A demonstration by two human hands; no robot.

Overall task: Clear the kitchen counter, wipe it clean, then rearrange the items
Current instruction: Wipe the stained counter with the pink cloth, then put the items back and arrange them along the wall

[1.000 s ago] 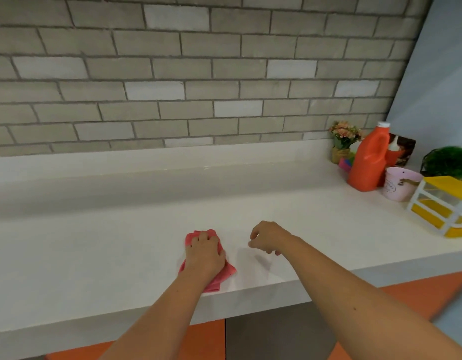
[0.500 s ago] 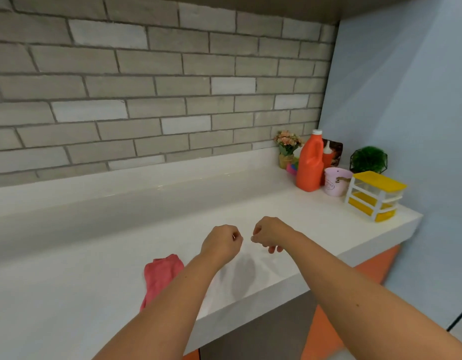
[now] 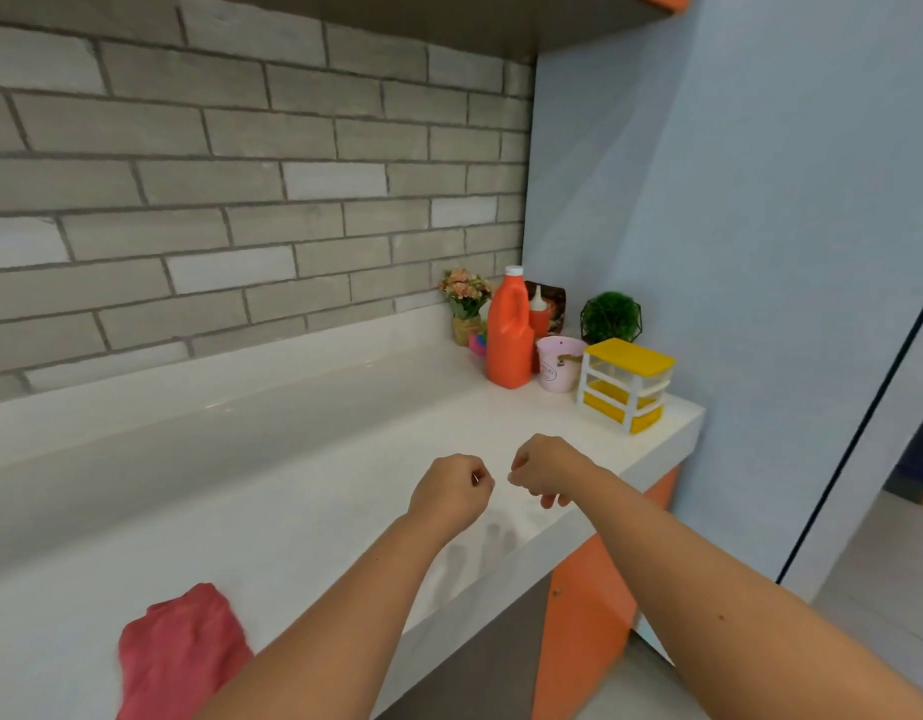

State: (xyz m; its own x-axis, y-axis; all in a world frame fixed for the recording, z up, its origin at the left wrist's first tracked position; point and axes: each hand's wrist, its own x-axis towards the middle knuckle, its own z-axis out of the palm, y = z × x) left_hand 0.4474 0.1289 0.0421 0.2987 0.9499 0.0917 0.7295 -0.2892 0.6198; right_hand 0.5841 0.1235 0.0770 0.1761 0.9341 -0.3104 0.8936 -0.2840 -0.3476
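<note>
Now left hand (image 3: 449, 492), right hand (image 3: 545, 470) over counter (image 3: 272, 491)

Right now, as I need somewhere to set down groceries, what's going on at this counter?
A person holds both hands above the white counter, gripping nothing: the left hand is curled into a fist, and the right hand hangs loosely curled. A red cloth lies near the front edge with no hand on it. An orange bottle, pink cup, yellow drawer unit, flower pot and green plant are bunched at the right end.
</note>
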